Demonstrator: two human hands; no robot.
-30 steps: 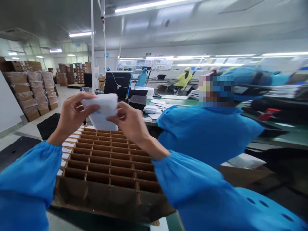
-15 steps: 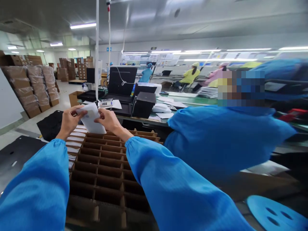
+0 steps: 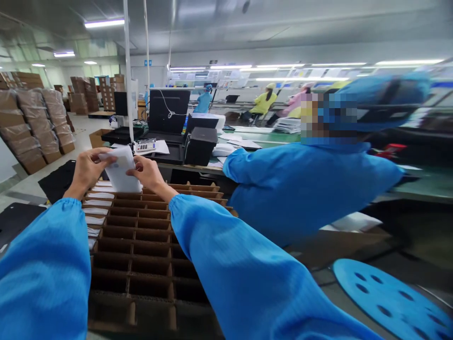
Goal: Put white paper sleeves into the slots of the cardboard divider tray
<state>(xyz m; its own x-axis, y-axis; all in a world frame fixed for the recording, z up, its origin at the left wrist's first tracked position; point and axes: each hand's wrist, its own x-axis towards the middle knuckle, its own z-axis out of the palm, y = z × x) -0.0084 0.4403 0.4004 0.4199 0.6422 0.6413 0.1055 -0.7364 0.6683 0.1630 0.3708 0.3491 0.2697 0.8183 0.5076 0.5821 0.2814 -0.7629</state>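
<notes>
A partitioned cardboard box (image 3: 152, 234) holds white pouches (image 3: 95, 220) along its left; the green workbench (image 3: 278, 138) bears white sheets (image 3: 244, 143).

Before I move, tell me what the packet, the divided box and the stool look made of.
Packet: perhaps foam or plastic film; white, matte, slightly cloudy.
Box: likely cardboard; matte brown with thin crossing dividers.
Stool: probably plastic; smooth, evenly blue, with round holes.

The packet (image 3: 123, 174) is above the partitioned box (image 3: 141, 234)
</notes>
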